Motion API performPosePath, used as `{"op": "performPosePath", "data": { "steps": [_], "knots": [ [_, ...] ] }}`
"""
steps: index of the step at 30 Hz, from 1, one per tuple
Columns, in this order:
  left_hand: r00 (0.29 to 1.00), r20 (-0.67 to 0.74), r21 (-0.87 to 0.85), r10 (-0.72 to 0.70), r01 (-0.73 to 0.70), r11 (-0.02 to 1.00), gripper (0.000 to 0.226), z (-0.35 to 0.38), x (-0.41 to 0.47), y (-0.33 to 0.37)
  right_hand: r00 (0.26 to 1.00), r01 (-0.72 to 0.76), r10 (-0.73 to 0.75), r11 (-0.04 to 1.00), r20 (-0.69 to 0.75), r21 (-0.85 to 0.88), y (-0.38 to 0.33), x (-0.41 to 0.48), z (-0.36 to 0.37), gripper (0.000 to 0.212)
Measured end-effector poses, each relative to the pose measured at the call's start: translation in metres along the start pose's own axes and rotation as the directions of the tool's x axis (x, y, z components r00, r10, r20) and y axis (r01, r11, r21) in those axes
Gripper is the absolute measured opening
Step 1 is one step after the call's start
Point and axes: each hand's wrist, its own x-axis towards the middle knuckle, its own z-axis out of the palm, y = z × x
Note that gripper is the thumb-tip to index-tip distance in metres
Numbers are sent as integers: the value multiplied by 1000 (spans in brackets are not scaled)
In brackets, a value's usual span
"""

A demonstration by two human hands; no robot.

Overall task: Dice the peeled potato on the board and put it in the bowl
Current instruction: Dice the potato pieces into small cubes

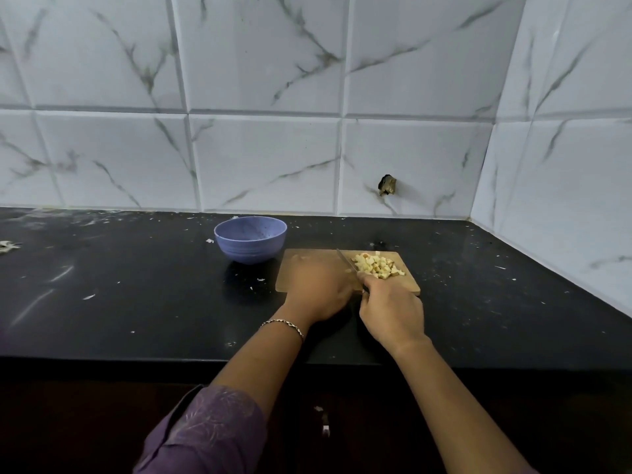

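A small wooden cutting board [408, 285] lies on the black counter. A heap of pale diced potato [378, 265] sits on its far right part. My right hand [390, 309] grips a knife [346, 261] by the handle, and the blade points up and left, just left of the dice. My left hand [316, 290] lies blurred over the left half of the board, its fingers toward the far edge; what it touches is unclear. An empty blue bowl [250, 238] stands on the counter just left of the board's far corner.
The black counter [136, 285] is speckled with small white scraps and ends at a tiled wall behind and on the right. A chipped hole [387, 185] marks the back wall tile. Peel scraps [7, 246] lie at the far left edge.
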Motion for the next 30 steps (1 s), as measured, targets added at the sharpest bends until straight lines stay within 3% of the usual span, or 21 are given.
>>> {"op": "performPosePath", "data": {
  "steps": [3, 12, 20, 25, 30],
  "knots": [
    [1000, -4, -9, -6, 6, 1000, 44, 4, 1, -1, 999, 47, -48, 996, -19, -74, -2, -4, 1, 36],
    [1000, 4, -9, 12, -12, 1000, 49, 3, 0, 0, 997, 26, -31, 996, -64, -84, 0, -5, 5, 45],
    [999, 24, -26, 38, -38, 999, 49, 1, -1, 0, 994, 35, -33, 999, -108, 16, 1, -7, 4, 40],
    [998, 48, -1, 32, -32, 999, 72, 1, -1, 0, 995, 44, -42, 999, -95, 16, 0, -6, 5, 42],
    [999, 39, -9, 35, -35, 999, 73, 4, 1, -1, 997, 56, -55, 998, -60, 9, 1, -3, 4, 41]
  ]
}}
